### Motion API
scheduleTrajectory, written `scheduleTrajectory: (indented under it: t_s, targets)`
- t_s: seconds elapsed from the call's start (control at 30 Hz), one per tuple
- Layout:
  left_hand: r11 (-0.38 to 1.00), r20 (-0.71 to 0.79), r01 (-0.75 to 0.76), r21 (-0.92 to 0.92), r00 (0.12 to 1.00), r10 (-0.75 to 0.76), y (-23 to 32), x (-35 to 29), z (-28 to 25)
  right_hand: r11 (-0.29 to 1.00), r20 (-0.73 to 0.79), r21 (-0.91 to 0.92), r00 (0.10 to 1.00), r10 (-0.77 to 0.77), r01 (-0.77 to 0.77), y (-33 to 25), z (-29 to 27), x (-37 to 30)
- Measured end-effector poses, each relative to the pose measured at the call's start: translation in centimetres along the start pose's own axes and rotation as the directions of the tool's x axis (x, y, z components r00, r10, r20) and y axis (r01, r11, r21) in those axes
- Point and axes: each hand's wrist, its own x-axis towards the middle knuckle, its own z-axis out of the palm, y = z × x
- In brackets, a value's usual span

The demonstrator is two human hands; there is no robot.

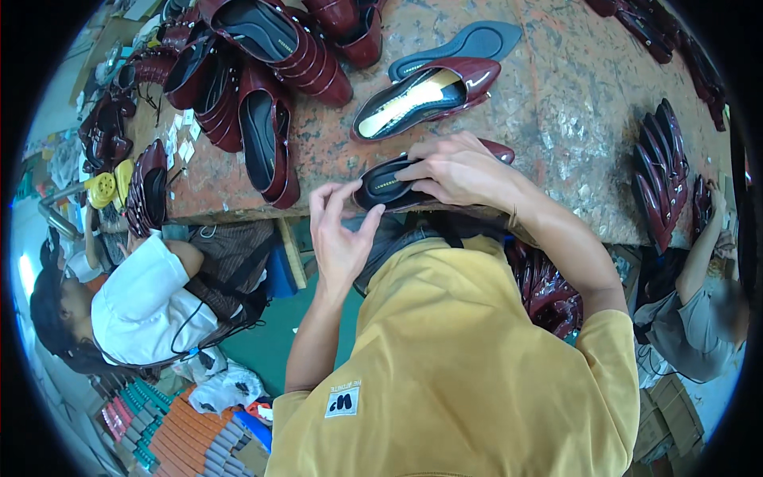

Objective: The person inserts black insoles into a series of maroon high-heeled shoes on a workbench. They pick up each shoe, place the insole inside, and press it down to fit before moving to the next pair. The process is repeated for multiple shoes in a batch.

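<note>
A dark red pointed flat shoe [502, 151] lies at the table's near edge, its toe to the right and a black insole [384, 186] inside. My left hand [342, 234] is at its heel, thumb and forefinger closed about the heel rim, the other fingers bent. Over the middle of the shoe my right hand [455, 171] reaches in, with fingertips on the insole and shoe side; it covers much of the upper. Just beyond lies another red shoe [479, 75] with a shiny gold-coloured strip [409, 103] inside. A loose dark grey insole [469, 46] rests behind that.
Several red shoes [266, 151] are heaped at the table's left, near small white paper squares [187, 137]. A nested row of red shoes [661, 175] stands at the right. Co-workers sit on both sides, one in a white shirt [151, 306], another in grey [691, 318].
</note>
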Motion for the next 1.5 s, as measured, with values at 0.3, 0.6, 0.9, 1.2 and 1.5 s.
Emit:
scheduleTrajectory:
  t_s: [0.3, 0.6, 0.9, 1.2, 1.5]
  targets:
    - [1.000, 0.077, 0.011, -0.009, 0.997, -0.011, 0.7, 0.5, -0.3, 0.981, 0.000, -0.176, 0.996, -0.085, 0.084, -1.5, 2.0, 1.7]
    - [0.613, 0.528, -0.566, 0.551, 0.806, 0.268, -0.4, 2.0, -0.7, 0.887, -0.062, -0.427, 0.984, 0.166, -0.176, -2.0, -0.7, -1.4]
    - [0.543, 0.665, -0.747, 0.385, 0.632, 0.398, 0.4, 4.7, 2.6, 0.905, -0.413, 0.011, 0.822, 0.392, -0.425, -1.7, -0.5, -3.8]
    - [0.565, 0.742, -0.725, 0.392, 0.613, 0.271, 0.6, 5.4, 2.6, 0.910, -0.406, -0.185, 0.872, 0.273, -0.371, -6.6, 5.9, -1.5]
    - [0.385, 0.821, -0.910, 0.155, 0.336, 0.462, 0.1, 6.6, 1.3, 0.968, -0.250, -0.170, 0.958, 0.137, -0.183, -3.5, -1.9, -5.6]
